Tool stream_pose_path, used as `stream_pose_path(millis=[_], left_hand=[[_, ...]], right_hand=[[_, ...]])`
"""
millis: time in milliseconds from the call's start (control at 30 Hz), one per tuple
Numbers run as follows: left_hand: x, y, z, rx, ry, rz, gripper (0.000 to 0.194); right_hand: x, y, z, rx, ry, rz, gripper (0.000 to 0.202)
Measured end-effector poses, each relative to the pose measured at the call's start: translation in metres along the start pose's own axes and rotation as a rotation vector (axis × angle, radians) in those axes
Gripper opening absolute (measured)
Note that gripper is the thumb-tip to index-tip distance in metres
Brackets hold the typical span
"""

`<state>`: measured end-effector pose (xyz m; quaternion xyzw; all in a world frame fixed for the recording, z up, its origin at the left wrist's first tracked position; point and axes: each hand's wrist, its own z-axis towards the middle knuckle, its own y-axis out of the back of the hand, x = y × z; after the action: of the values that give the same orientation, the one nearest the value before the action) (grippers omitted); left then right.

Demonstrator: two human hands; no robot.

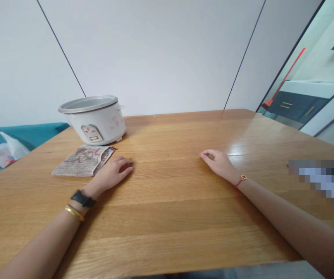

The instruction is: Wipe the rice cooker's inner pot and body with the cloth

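Observation:
My left hand is over the left half of the wooden table, its fingers loosely bent and the thumb apart from them, with nothing in it. Close beside its knuckles lies a folded brown-and-white patterned cloth, partly hidden behind the hand and wrist. Behind the cloth stands a white rice cooker without a lid, its grey rim tilted toward me; what is inside cannot be seen. On the right, my right hand is near the tabletop, thumb and fingertips together in a loose ring, holding nothing visible.
A blurred-out item lies at the table's right side. A white panelled wall rises behind the table. To the left are a teal seat and a white plastic bag. An orange broom leans beyond the doorway at right.

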<state>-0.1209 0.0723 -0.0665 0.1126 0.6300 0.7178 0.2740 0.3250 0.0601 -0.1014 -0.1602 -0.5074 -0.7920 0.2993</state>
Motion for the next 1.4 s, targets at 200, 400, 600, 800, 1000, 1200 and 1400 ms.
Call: stream_pose_path(millis=[200,400,600,800,1000,1200,1400], left_hand=[[-0.007,0.000,-0.001,0.024,-0.010,0.130,0.045],[-0.025,-0.001,0.000,0.026,-0.013,0.320,0.041],[-0.052,0.001,-0.002,0.030,-0.008,0.515,0.040],[-0.059,0.001,-0.003,0.040,0.002,0.545,0.040],[-0.052,-0.002,-0.002,0.036,0.009,0.478,0.040],[-0.035,-0.003,-0.003,-0.009,0.062,0.247,0.039],[-0.021,-0.007,-0.003,0.018,0.057,0.138,0.045]], right_hand=[[0.000,-0.001,0.000,-0.005,0.009,0.001,0.027],[-0.002,0.000,0.000,0.002,0.042,-0.039,0.026],[-0.001,-0.001,0.000,-0.024,0.031,-0.041,0.027],[-0.003,-0.002,0.000,-0.006,0.014,-0.023,0.029],[-0.003,-0.001,0.000,0.007,0.011,-0.011,0.027],[-0.003,-0.001,0.000,0.003,0.001,-0.017,0.026],[-0.003,0.000,0.000,0.011,-0.011,-0.012,0.026]])
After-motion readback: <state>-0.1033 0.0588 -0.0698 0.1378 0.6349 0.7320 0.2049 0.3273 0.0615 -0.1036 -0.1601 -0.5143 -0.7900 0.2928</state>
